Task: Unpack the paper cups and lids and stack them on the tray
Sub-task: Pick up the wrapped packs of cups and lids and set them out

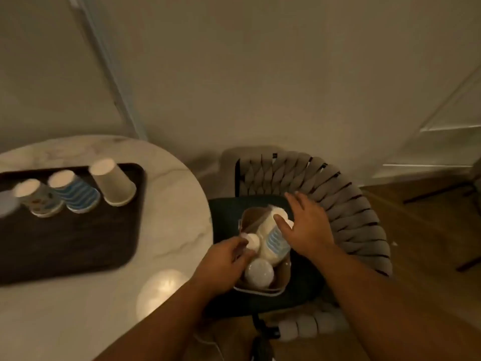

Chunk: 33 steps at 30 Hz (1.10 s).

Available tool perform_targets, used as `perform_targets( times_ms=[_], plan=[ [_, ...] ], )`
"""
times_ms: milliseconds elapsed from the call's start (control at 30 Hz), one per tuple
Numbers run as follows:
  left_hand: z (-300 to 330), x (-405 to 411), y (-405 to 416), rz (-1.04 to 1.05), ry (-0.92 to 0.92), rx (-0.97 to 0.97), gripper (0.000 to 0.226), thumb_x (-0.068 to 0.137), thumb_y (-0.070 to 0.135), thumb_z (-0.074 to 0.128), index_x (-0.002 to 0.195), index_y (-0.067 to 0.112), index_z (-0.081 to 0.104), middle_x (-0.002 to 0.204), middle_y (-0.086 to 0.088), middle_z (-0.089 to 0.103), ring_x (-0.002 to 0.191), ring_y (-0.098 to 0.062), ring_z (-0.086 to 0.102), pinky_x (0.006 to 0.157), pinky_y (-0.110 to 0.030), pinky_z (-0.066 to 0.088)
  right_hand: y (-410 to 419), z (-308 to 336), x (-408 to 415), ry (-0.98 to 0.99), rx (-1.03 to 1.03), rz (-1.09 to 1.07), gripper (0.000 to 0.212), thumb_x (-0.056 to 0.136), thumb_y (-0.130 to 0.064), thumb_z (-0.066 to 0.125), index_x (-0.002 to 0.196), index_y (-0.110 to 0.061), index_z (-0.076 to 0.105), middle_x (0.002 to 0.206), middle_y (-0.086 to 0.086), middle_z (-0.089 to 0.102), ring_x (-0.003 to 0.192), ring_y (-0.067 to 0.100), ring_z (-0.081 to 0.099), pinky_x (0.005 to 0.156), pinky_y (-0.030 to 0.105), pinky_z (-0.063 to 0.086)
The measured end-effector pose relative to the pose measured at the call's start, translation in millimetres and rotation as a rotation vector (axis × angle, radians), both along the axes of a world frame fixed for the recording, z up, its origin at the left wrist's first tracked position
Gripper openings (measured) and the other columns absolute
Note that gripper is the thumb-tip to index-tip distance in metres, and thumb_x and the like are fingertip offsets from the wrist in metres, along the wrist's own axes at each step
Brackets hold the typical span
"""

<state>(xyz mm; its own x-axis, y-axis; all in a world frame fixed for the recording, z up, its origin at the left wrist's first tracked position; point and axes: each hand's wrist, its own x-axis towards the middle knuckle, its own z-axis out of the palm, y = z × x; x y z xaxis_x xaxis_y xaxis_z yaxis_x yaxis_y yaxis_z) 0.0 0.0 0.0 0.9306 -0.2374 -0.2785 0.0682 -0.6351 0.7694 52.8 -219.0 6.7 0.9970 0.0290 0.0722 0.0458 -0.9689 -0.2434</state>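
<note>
While the left hand [226, 259] reaches into the near side of the brown paper bag [263, 286], its fingers curl about a small white piece, seemingly a lid [253, 241]; blur hides whether they truly pinch it, so I cannot tell how firm that hold is. The right hand [304, 227] lies spread, fingers straight, its thumb resting on a sleeve of cups [274, 238] with blue stripes that leans tilted out of the bag; a second white stack [259, 272] sits nearer the bag's front wall. To do this step well, I judge the spread hand should curl round the sleeve low down and lift straight up, while the other hand steadies the bag (it stands on a soft chair seat [223, 212] and could tip); pulling at an angle risks dragging the lids out loose. Well apart to the left, the dark tray [78, 246] on the marble table [177, 204] already carries upturned cups [74, 191] in a row; space shows nearer the tray's front.
</note>
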Motion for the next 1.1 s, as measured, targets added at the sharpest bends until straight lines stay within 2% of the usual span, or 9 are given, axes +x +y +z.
perform_targets(
  times_ms=[133, 267, 400, 567, 667, 767, 833, 933, 1100],
  plan=[
    [-43.9, 18.0, -39.5, 0.146, 0.213, -0.018, 0.029, 0.100, 0.039, 0.047, 0.114, 0.019, 0.064, 0.114, -0.003, 0.067, 0.097, -0.013, 0.060, 0.082, -0.022, 0.041, -24.9, -44.0, 16.9, 0.223, 0.106, -0.018, 0.074, 0.089, -0.060, 0.050, 0.150, -0.026, 0.027, 0.154, 0.007, 0.030, 0.137, 0.026, 0.034, 0.111, 0.041, 0.032],
    [-78.3, 41.6, -75.6, 0.201, 0.286, 0.043, 0.041, 0.104, 0.039, 0.037, 0.120, 0.011, 0.062, 0.121, -0.012, 0.064, 0.111, -0.026, 0.059, 0.090, -0.028, 0.041, -36.0, -79.0, 21.3, 0.334, 0.212, 0.009, 0.078, 0.084, -0.055, 0.062, 0.150, -0.031, 0.026, 0.152, 0.003, 0.032, 0.135, 0.025, 0.036, 0.110, 0.042, 0.033],
    [-105.6, 58.5, -100.5, 0.176, 0.367, 0.137, 0.046, 0.107, 0.032, 0.024, 0.134, 0.005, 0.051, 0.133, -0.017, 0.057, 0.121, -0.030, 0.054, 0.098, -0.033, 0.038, -41.1, -101.8, 22.3, 0.380, 0.339, 0.012, 0.079, 0.080, -0.050, 0.069, 0.147, -0.032, 0.032, 0.144, 0.003, 0.042, 0.127, 0.023, 0.044, 0.104, 0.043, 0.041],
    [-136.9, 65.7, -116.2, 0.262, 0.480, 0.034, 0.044, 0.108, 0.022, 0.020, 0.131, 0.000, 0.051, 0.136, -0.019, 0.055, 0.125, -0.030, 0.052, 0.101, -0.030, 0.033, -52.7, -114.1, 23.3, 0.346, 0.416, 0.013, 0.062, 0.076, -0.033, 0.076, 0.131, -0.022, 0.048, 0.119, 0.005, 0.055, 0.107, 0.023, 0.054, 0.086, 0.030, 0.043],
    [-147.7, 70.8, -122.3, 0.368, 0.570, -0.071, 0.048, 0.106, 0.034, 0.030, 0.137, 0.002, 0.049, 0.142, -0.021, 0.050, 0.133, -0.031, 0.044, 0.112, -0.034, 0.031, -59.1, -116.8, 20.9, 0.332, 0.455, 0.004, 0.067, 0.070, -0.040, 0.072, 0.129, -0.020, 0.050, 0.117, 0.006, 0.057, 0.104, 0.022, 0.055, 0.085, 0.028, 0.040],
    [-148.9, 78.4, -133.2, 0.477, 0.633, -0.167, 0.063, 0.103, 0.046, 0.034, 0.147, 0.001, 0.035, 0.150, -0.021, 0.038, 0.140, -0.033, 0.035, 0.118, -0.040, 0.025, -65.8, -122.5, 22.2, 0.323, 0.468, 0.013, 0.068, 0.066, -0.046, 0.066, 0.127, -0.022, 0.049, 0.117, 0.004, 0.057, 0.104, 0.021, 0.055, 0.088, 0.030, 0.044],
    [-157.9, 86.0, -138.6, 0.563, 0.686, -0.275, 0.064, 0.102, 0.046, 0.039, 0.150, 0.004, 0.030, 0.151, -0.019, 0.038, 0.139, -0.033, 0.036, 0.118, -0.043, 0.026, -68.5, -124.5, 23.3, 0.325, 0.479, 0.015, 0.067, 0.065, -0.047, 0.068, 0.125, -0.024, 0.049, 0.116, 0.002, 0.057, 0.103, 0.020, 0.056, 0.089, 0.034, 0.047],
    [-166.3, 95.3, -140.8, 0.679, 0.815, -0.441, 0.052, 0.102, 0.038, 0.040, 0.144, 0.007, 0.040, 0.145, -0.014, 0.046, 0.130, -0.032, 0.046, 0.112, -0.043, 0.035, -69.0, -126.5, 21.5, 0.309, 0.496, 0.033, 0.065, 0.064, -0.047, 0.070, 0.122, -0.024, 0.050, 0.113, 0.001, 0.058, 0.101, 0.019, 0.057, 0.087, 0.039, 0.050],
    [-158.3, 98.5, -133.2, 0.655, 0.890, -0.559, 0.047, 0.103, 0.029, 0.040, 0.143, 0.004, 0.040, 0.138, -0.017, 0.051, 0.128, -0.033, 0.049, 0.094, -0.034, 0.042, -68.9, -126.6, 18.7, 0.288, 0.540, 0.065, 0.065, 0.066, -0.053, 0.067, 0.122, -0.026, 0.049, 0.115, 0.000, 0.057, 0.103, 0.018, 0.056, 0.089, 0.040, 0.050]
  ],
)
